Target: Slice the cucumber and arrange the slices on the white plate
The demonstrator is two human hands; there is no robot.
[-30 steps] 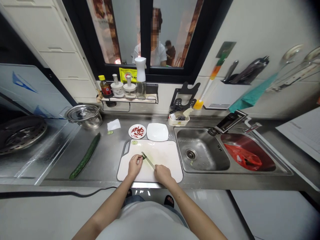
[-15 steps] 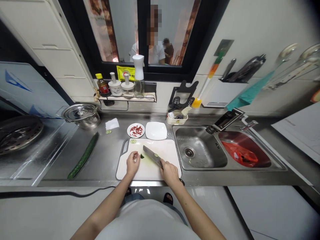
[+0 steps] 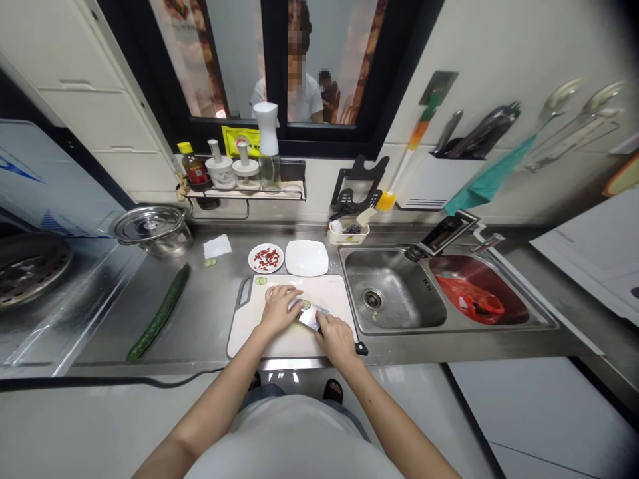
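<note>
Now, the steel counter (image 3: 207, 306) bears the cutting board (image 3: 327, 291), with the sink (image 3: 399, 279) just to its right. A long cucumber (image 3: 160, 314) lies well to the left of the board, with neither hand on it. Just beyond the board's far edge sit a square white plate (image 3: 306, 258) and, beside it, a round plate (image 3: 251, 259) of red pieces (image 3: 268, 259).

Over the board's middle, the left hand (image 3: 281, 308) has just come across to the knife (image 3: 310, 319); its fingers bend at the blade, but I cannot tell whether they pinch anything. The right hand (image 3: 337, 338), right of the board's middle, grips the knife. This change suggests that cutting is paused for the cucumber slice (image 3: 306, 305) lying on the blade, above the board.

The earlier frame shows the left hand apart from the blade and a small dark green piece bare on the board between them; that piece is now out of sight, perhaps under the left hand. The blade, too, catches more light. Overlapping slices (image 3: 260, 281) stay at the board's far left corner.
</note>
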